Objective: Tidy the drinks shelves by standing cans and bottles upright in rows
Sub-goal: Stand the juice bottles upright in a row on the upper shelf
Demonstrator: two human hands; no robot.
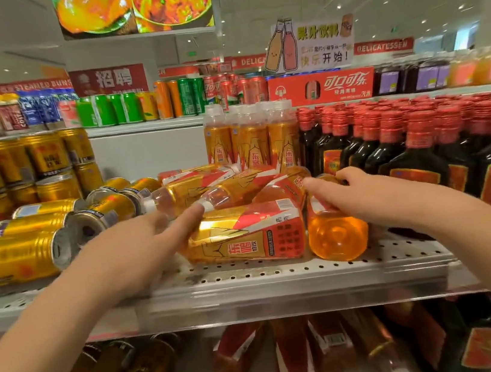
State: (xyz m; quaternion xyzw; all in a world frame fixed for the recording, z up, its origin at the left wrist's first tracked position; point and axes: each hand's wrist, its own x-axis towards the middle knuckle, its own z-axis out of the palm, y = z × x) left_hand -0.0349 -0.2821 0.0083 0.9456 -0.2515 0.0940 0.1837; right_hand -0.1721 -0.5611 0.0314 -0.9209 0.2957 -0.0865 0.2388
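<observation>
We are picking fallen bottles off the shelf [281, 272] in the middle of the frame. Our right hand [356, 198] lies over the end-on bottle [336, 233], just right of centre, whose base faces us. The fingers [345, 173] curl over its top with the thumb along its left side, so we judge it gripped. Our left hand [133, 249] reaches in from the lower left with fingers straight and apart. Their tips are at, or just short of, the front bottle [245, 236], which lies crosswise with its label up; blur hides whether they touch.

To do this well, we should lift the end-on bottle clear rather than drag it, since it lies against the front bottle and more fallen bottles [222, 189] are piled behind. We then swing the cap up and set it just in front of the standing bottles [250, 141] at centre, label forward and clear of the dark bottles [416, 155] on the right. The left hand is best used to steady the front bottle, so the pile does not roll off the shelf edge or into the fallen cans [17, 255] at left.
</observation>
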